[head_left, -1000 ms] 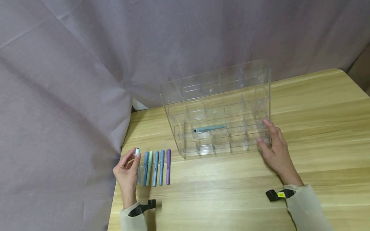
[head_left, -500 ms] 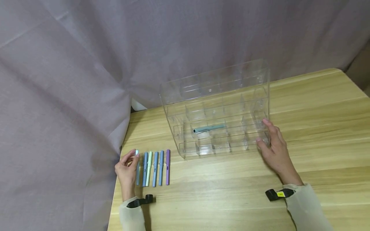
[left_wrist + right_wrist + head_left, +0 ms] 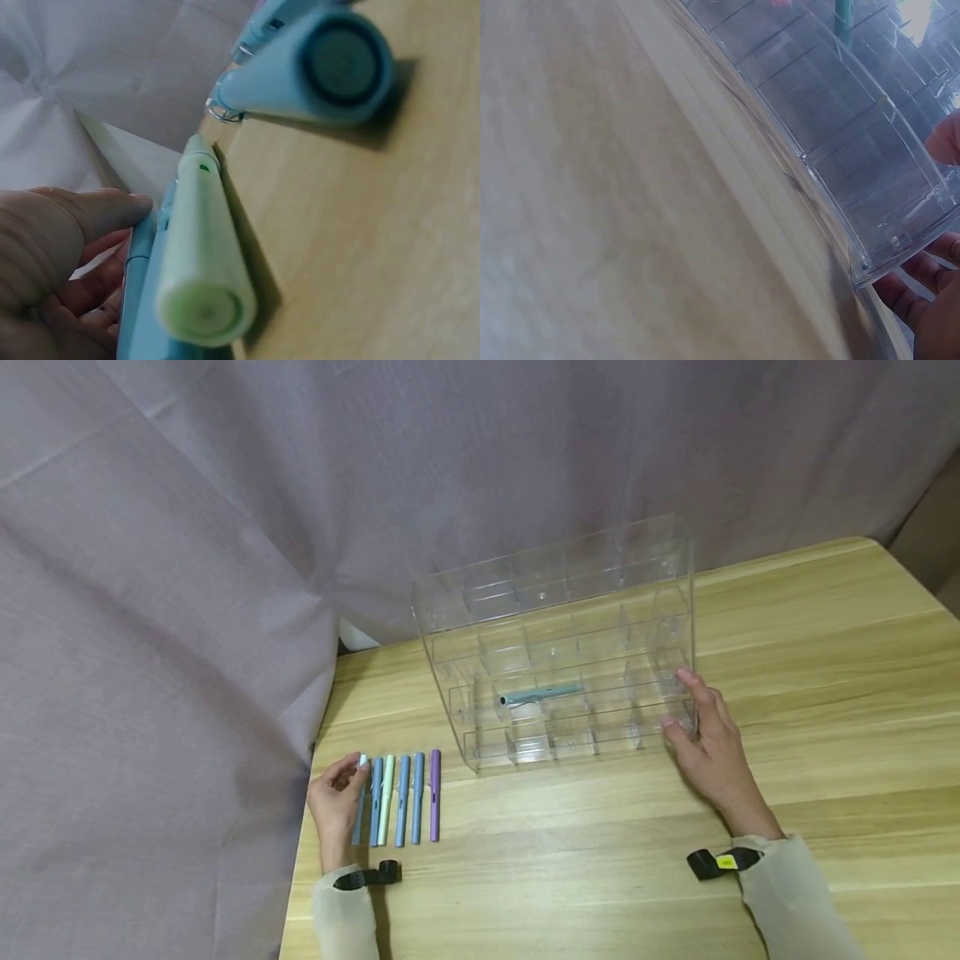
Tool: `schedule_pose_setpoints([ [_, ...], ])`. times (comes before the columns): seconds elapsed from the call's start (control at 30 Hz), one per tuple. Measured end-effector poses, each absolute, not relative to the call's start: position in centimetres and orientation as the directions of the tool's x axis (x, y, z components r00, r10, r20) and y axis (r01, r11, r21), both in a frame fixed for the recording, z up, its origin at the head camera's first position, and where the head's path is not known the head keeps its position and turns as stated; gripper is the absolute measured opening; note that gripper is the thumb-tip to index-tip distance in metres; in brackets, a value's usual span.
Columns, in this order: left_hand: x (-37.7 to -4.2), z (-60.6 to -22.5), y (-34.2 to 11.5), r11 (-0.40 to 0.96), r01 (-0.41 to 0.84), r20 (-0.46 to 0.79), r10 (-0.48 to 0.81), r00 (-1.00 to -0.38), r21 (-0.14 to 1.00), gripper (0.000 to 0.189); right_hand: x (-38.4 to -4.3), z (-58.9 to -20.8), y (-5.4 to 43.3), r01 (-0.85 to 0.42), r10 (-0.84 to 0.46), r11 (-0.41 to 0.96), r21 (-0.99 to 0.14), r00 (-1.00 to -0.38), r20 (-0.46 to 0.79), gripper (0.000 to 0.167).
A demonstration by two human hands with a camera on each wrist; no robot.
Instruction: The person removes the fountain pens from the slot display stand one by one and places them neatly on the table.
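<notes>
At the left end of a row of pens on the table, my left hand (image 3: 333, 802) pinches the upper end of a light blue pen (image 3: 357, 814). In the left wrist view the thumb presses that pen (image 3: 136, 266) with fingers curled behind it. To its right lie a blue pen (image 3: 377, 802), a pale green pen (image 3: 386, 800), two more blue pens and a purple pen (image 3: 435, 795). My right hand (image 3: 712, 752) grips the right side wall of a clear acrylic organizer (image 3: 573, 743), thumb on the inner side. A teal pen (image 3: 542, 695) lies across its dividers.
The organizer has several rows of small compartments and stands on the wooden table (image 3: 570, 877), near its back edge. A grey curtain (image 3: 480, 452) hangs behind and to the left of the table.
My left hand lowers the light blue pen and moves slightly right, closer to the row. The right hand keeps its grip on the organizer.
</notes>
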State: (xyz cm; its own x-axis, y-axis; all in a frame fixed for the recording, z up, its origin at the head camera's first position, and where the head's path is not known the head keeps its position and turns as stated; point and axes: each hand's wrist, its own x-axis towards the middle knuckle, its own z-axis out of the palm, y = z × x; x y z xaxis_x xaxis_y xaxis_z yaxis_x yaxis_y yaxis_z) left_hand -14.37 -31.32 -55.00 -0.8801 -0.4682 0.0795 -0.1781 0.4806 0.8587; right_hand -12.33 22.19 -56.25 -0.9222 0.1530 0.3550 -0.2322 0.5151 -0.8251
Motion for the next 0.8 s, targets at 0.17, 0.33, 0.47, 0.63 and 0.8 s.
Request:
schedule_pose_setpoints([
  [0.17,-14.5,-55.3,-31.3,0.503,-0.166,0.095,-0.452,-0.887,0.848,0.023,-12.3,-56.2,22.2,-0.225,0.155,0.511,-0.83,-0.925,0.346,0.075],
  [0.33,-14.5,-55.0,-31.0,0.528,-0.163,0.111,-0.449,-0.887,0.833,0.023,-12.2,-56.2,22.2,-0.221,0.157,0.512,-0.83,-0.926,0.343,0.076],
  [0.47,-14.4,-53.8,-29.7,0.521,-0.108,0.149,-0.428,-0.891,0.847,0.025,-12.1,-56.0,22.3,-0.216,0.155,0.515,-0.83,-0.929,0.337,0.076],
  [0.63,-14.1,-51.0,-26.6,0.468,0.07,0.248,-0.331,-0.91,0.881,0.028,-12.0,-55.9,22.4,-0.201,0.161,0.51,-0.836,-0.933,0.322,0.076],
  [0.8,-13.5,-48.0,-23.4,0.367,0.271,0.368,-0.225,-0.902,0.89,0.03,-12.0,-56.0,22.2,-0.217,0.161,0.514,-0.83,-0.926,0.341,0.077],
])
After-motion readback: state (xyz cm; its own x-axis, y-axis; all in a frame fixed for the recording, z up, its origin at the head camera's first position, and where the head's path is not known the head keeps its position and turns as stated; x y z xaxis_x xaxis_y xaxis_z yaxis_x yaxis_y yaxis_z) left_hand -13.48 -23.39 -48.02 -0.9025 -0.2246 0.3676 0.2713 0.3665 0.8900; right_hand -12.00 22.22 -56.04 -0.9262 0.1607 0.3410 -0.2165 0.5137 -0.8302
